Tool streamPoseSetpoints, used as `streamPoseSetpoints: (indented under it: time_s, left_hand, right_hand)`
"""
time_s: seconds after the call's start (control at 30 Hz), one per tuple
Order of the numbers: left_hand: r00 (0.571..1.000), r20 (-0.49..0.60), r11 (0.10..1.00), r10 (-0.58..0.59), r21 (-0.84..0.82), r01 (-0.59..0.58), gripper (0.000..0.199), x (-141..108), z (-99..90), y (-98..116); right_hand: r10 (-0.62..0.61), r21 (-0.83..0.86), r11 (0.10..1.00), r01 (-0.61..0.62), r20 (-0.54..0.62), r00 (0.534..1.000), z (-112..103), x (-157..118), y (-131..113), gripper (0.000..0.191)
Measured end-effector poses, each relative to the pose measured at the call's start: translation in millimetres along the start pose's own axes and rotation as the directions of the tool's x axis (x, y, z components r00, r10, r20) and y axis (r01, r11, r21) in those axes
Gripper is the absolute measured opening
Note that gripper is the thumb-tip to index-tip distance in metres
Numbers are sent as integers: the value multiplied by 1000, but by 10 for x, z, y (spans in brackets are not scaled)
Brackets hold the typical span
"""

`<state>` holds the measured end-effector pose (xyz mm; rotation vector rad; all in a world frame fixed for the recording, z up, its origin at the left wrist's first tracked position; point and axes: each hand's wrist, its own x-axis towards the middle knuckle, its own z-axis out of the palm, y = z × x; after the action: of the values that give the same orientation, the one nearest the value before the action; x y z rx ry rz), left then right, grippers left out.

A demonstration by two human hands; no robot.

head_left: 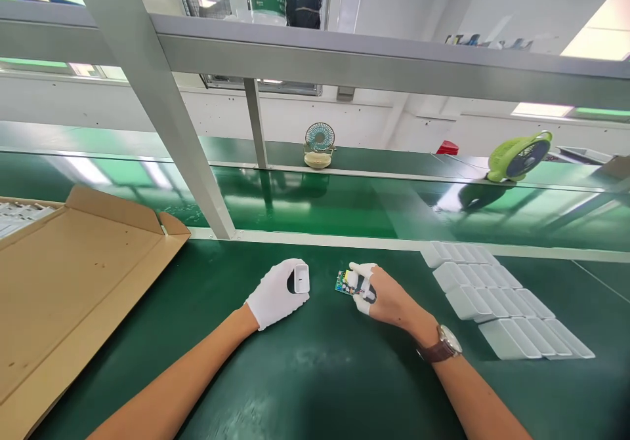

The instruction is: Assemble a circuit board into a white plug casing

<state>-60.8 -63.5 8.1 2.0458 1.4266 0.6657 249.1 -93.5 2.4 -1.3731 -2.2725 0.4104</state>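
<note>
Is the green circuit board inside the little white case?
No, the right hand holds the green circuit board apart from the white plastic case in the left hand.

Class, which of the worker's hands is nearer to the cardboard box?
Left. The left hand, holding a white housing, is to the right of the cardboard box; the right hand, holding a circuit board, is farther to its right.

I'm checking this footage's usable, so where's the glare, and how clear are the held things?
Head view throughout: streaky glare on the green conveyor belt, notably at left; white housing in the left hand, edges fairly crisp; circuit board in the right hand, too small for its markings to be read.
</note>
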Motion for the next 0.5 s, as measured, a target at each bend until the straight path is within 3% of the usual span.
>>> streamPoseSetpoints:
  time_s: [0.2,0.33,0.5]
  left_hand:
    - [992,-7,991,128,39,-128,64,-98,93,-56]
    - [979,-2,976,204,76,-203,74,-126,126,-93]
    - [954,50,950,297,85,-300,81,-151,139,-55]
  right_hand:
    - [77,329,943,-54,-58,995,-25,-52,-325,75]
    - [3,378,925,45,-126,992,-13,-99,-512,74]
    - [-109,377,914,148,-123,986,16,-130,-617,75]
